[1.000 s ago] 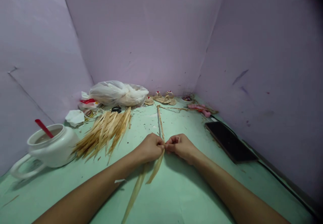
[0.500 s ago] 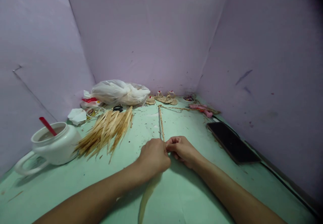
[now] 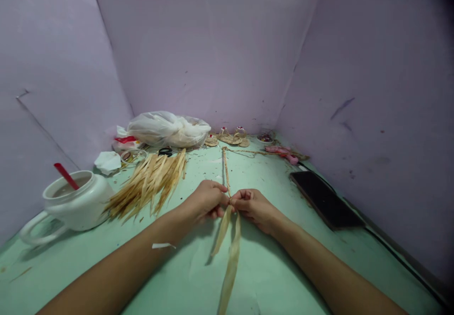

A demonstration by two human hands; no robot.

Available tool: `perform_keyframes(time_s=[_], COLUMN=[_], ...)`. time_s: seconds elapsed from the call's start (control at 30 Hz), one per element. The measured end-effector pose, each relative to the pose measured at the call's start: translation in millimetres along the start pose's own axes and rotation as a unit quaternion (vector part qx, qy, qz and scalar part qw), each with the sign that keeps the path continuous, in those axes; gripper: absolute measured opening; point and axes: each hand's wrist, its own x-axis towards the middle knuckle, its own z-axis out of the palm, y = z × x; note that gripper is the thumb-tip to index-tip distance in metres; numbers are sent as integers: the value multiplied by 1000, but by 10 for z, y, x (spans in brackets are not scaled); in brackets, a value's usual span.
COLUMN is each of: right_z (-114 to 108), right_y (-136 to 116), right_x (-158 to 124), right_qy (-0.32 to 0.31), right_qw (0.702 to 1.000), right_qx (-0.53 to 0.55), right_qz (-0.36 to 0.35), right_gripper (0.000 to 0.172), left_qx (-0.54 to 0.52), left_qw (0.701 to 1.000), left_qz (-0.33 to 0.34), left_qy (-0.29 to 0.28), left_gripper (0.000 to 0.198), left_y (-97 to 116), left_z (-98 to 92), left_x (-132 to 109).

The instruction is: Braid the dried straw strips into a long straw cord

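A thin twisted cord of dried leaf fibre (image 3: 226,170) runs toward me over the green tabletop. At its near end my right hand (image 3: 253,208) pinches it between thumb and fingertips. My left hand (image 3: 209,199) meets the same spot from the other side, its fingers curled at the strips and one finger lying beside the cord. Below the hands hang two flat pale leaf strips, a shorter one (image 3: 222,232) and a longer one (image 3: 231,267). The left fingertips are partly hidden.
Left stand a white mug (image 3: 85,206) with a red straw and a bundle of dried strips (image 3: 151,180). Behind are black-handled scissors (image 3: 165,152), a plastic bag (image 3: 168,130) and small woven pieces (image 3: 230,139). Right lie a phone (image 3: 326,201) and a pink item (image 3: 283,153).
My left hand has turned and shifted slightly left, its fingers loosening from over the cord. Two strips now show below the hands, where mostly one showed before. My right hand keeps its pinch.
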Motion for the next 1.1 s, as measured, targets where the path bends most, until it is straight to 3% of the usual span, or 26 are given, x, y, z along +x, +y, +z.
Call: perform_keyframes(time_s=[0.1,0.2,0.33,0.47,0.6,0.7,0.8,0.97,1.1], right_z=[-17,-33,-40,-39,-45,-43,-51,-145,-280], right_y=[-1,-12,-21,-12,-6,2,20,2,-80], right_x=[4,0,12,43,45,33,21,-4,-59], right_qy=[-20,-22,-14,-16,-10,-4,-5,16,-34], right_qw=[1000,1000,996,986,983,978,967,929,941], right_qx=[10,-8,-70,-129,-143,-163,-211,-331,-320], right_qz=[1,-2,-49,-104,-118,-127,-141,-162,-106], right_gripper=[14,15,10,5,6,6,5,11,11], left_qx=[-107,-103,17,155,87,68,99,58,54], left_qw=[983,979,992,984,991,994,994,994,995], left_qz=[-52,-55,-6,39,3,-9,14,91,77], left_qy=[-137,-166,-126,-76,-106,-87,-36,-28,-19], left_gripper=[6,15,7,5,7,9,9,10,6], left_y=[-34,-77,-79,-44,-15,-26,-80,-136,-120], left_z=[-10,-37,-77,-68,-51,-41,-4,80,97], left_x=[62,112,139,120,77,67,86,92,74])
